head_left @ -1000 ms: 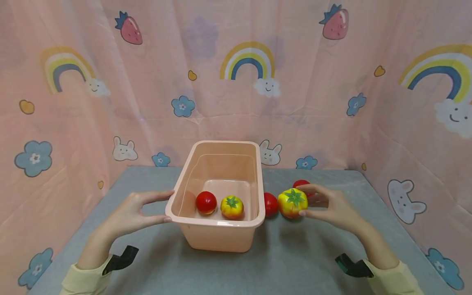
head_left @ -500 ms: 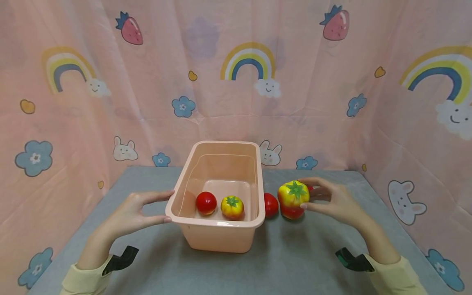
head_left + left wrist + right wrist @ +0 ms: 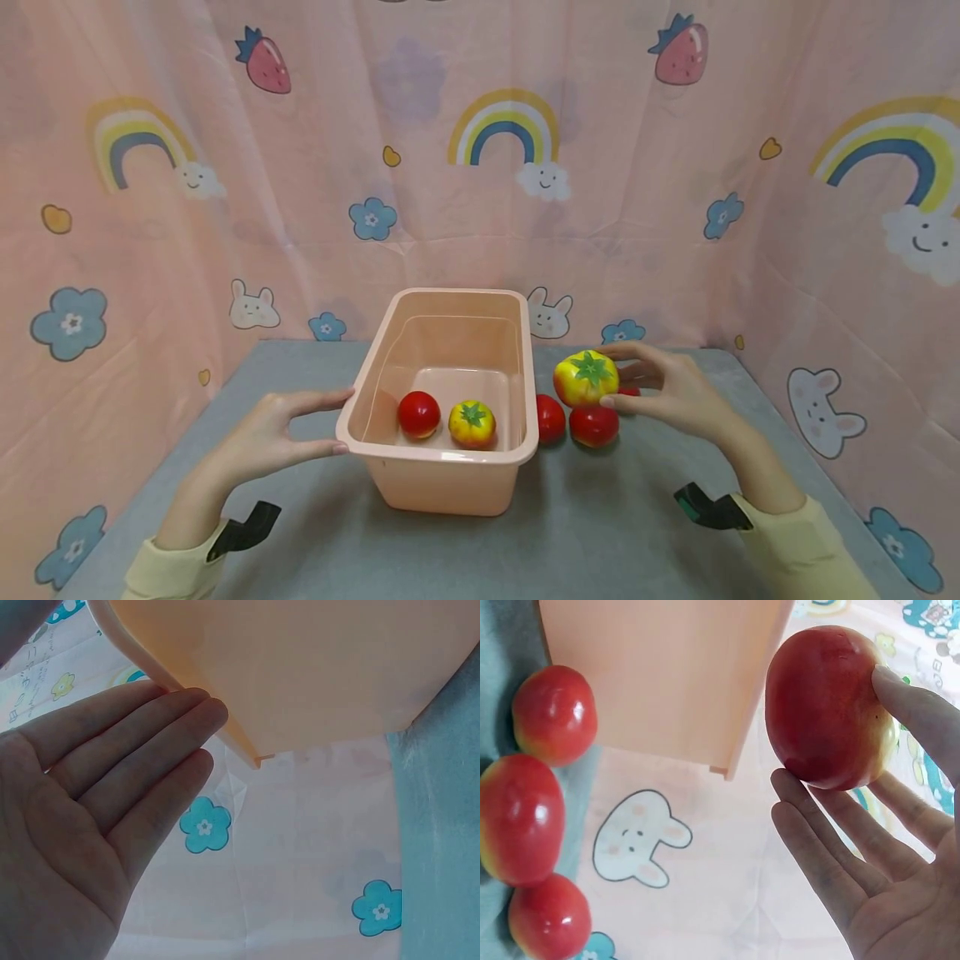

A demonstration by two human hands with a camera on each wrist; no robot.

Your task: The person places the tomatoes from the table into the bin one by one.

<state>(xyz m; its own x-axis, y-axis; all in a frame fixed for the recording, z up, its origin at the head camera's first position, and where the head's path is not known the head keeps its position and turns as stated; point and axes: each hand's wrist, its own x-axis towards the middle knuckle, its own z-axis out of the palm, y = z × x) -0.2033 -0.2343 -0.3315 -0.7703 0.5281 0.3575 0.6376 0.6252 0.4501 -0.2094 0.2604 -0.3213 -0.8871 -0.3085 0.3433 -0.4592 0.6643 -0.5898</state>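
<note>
My right hand (image 3: 667,387) pinches a toy tomato (image 3: 587,378), yellow with a green star-shaped leaf on top and red underneath (image 3: 825,709), between thumb and fingers. It is raised just right of the peach plastic bin (image 3: 442,479). Straight fingers of my left hand (image 3: 262,433) touch the bin's left rim; in the left wrist view the fingertips (image 3: 214,712) lie against its outer edge. Inside the bin are a red tomato (image 3: 419,414) and a smaller yellow one with a green leaf (image 3: 472,423).
Beside the bin's right wall sit red tomatoes (image 3: 551,418), one more (image 3: 595,426) below the held one, and another (image 3: 630,392) partly hidden behind the right hand. The grey tabletop (image 3: 600,533) meets a pink printed curtain (image 3: 300,208) at the back and sides.
My right hand has lifted the yellow-topped tomato up and slightly left, uncovering the red tomato below it. The left hand and the bin stay in place.
</note>
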